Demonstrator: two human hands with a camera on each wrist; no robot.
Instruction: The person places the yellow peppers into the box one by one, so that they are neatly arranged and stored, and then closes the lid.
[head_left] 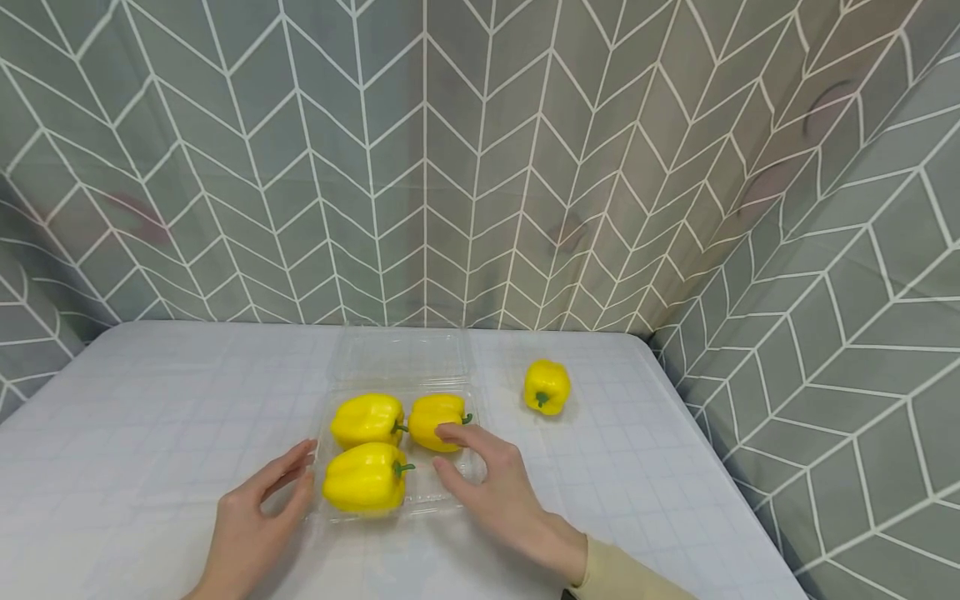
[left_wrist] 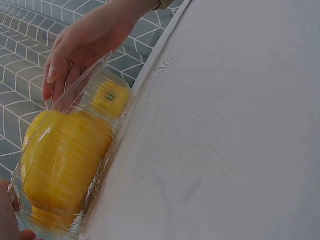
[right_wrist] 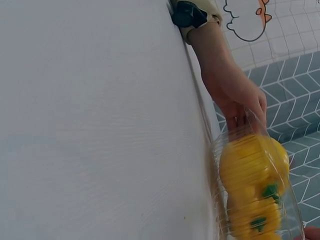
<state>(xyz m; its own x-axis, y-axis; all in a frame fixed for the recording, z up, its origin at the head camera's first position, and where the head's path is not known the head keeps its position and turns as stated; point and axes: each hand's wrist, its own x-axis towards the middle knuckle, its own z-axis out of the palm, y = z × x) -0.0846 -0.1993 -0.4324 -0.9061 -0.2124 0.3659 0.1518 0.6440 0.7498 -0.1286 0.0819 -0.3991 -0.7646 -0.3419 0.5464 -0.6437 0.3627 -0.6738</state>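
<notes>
A clear plastic clamshell box [head_left: 438,506] lies opened on the table, its lid [head_left: 405,354] folded back toward the far edge. Two yellow bell peppers [head_left: 367,421] with green stems fill the left half, one behind the other. At the back right of the box sits a third yellow bell pepper [head_left: 433,417]. My right hand [head_left: 504,492] hovers over the right side with thumb and fingers apart, a fingertip overlapping this pepper in the head view. My left hand [head_left: 251,521] is beside the box's left wall, fingertips right at the rim, fingers loosely bent.
A separate yellow bell pepper [head_left: 547,387] stands on the table to the right of the box. White cloth covers the table [head_left: 150,417]. Grey chevron-patterned curtains [head_left: 480,167] hang behind it and along the right side.
</notes>
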